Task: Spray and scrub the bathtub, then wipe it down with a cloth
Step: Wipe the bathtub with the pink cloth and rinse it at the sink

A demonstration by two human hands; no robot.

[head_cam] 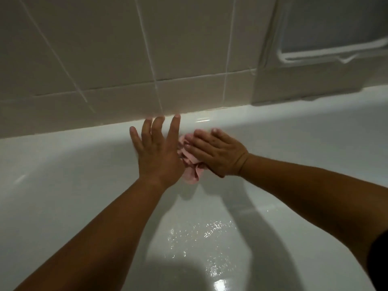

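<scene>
**Under the right palm, a pink cloth pressed to the tub's far wall**

Beneath the right hand (pixel 218 153), the pink cloth (pixel 190 162) lies bunched against the sloping far side of the white bathtub (pixel 63 185). The fingers are laid out nearly straight on top of it. This is a flat press rather than a clench, and nothing shows them curling round the fabric. Most of the cloth is hidden under the palm. What shows spills out past the fingertips and below the heel of the hand, so its long axis runs roughly up and down the tub wall, across the line of the fingers.

Just beside that press, on the fingertip side, the left hand (pixel 157 152) is spread flat on the same wall and holds nothing. Its fingers are splayed and its tips reach the rim (pixel 252 116) where the rim meets the tiled wall (pixel 105 49). The loose edge of the cloth lies between the two hands and seems to touch the left hand's thumb side, though the overlap makes that hard to confirm.

Below the press, down the slope and towards the person, the tub floor carries a wet sheen and scattered droplets (pixel 210 238). No spray bottle or scrubber is in view.

Judging by this, the wipe-down is in hand. The right hand already has the cloth under it, so any sweep is its to make. Away from the left hand there is open tub wall. Towards the left hand there is almost no room, so a stroke that way would need that hand lifted first. The flat press has no real hold, so the bunched cloth could slide out from under the palm.
</scene>
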